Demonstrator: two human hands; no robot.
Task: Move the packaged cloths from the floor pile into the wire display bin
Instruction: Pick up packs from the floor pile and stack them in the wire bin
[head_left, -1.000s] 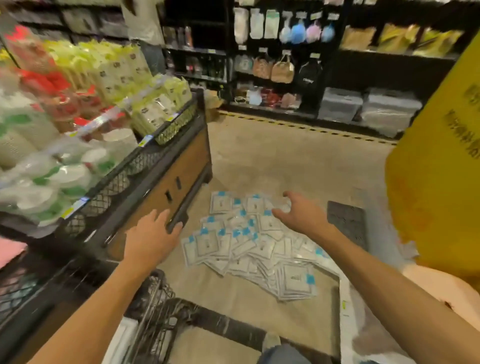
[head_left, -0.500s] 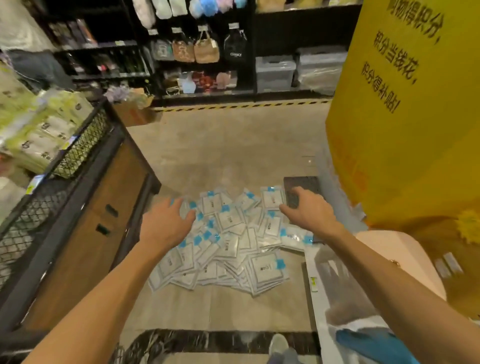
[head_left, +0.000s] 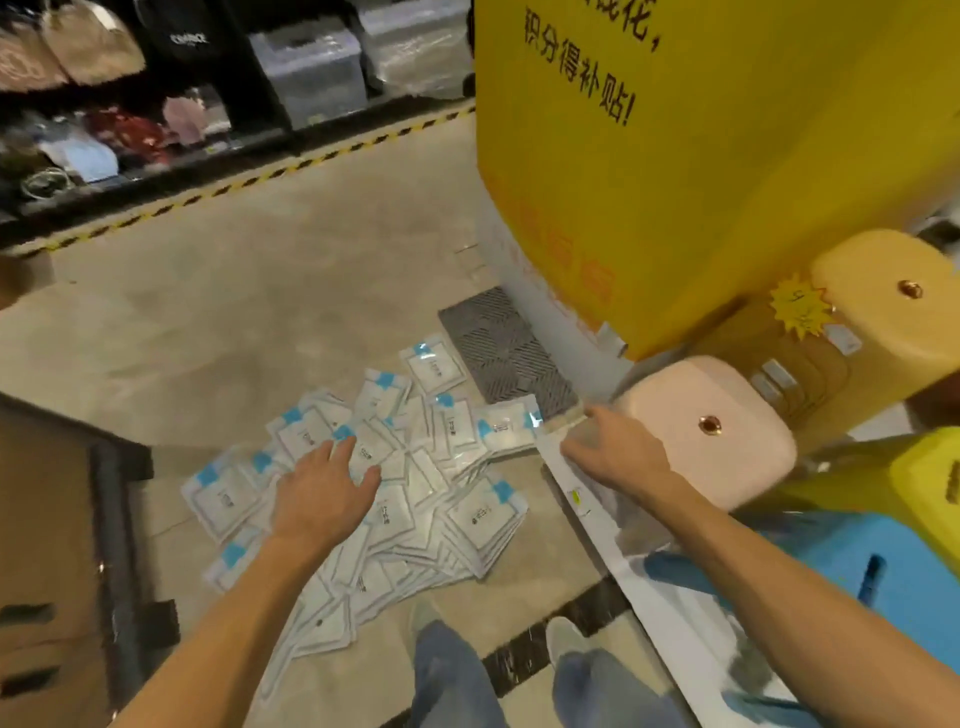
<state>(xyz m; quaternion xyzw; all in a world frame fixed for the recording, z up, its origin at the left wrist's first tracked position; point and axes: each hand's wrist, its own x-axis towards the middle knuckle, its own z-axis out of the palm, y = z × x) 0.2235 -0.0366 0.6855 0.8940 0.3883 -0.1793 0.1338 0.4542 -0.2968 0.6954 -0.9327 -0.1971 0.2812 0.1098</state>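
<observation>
Head view: a person's left hand and right hand, both spread and empty, reach toward the cloth pile on the floor; apparently none moved, bin unseen.

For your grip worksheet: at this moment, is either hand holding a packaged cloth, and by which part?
Nothing is held. The left hand reaches open over the pile of packaged cloths; the right hand is open too.

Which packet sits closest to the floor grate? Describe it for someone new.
Find the big yellow sign, then the grey grate at its foot. The packet lies against the grate's left edge, at the pile's far end, alone, not overlapped by others.
</observation>
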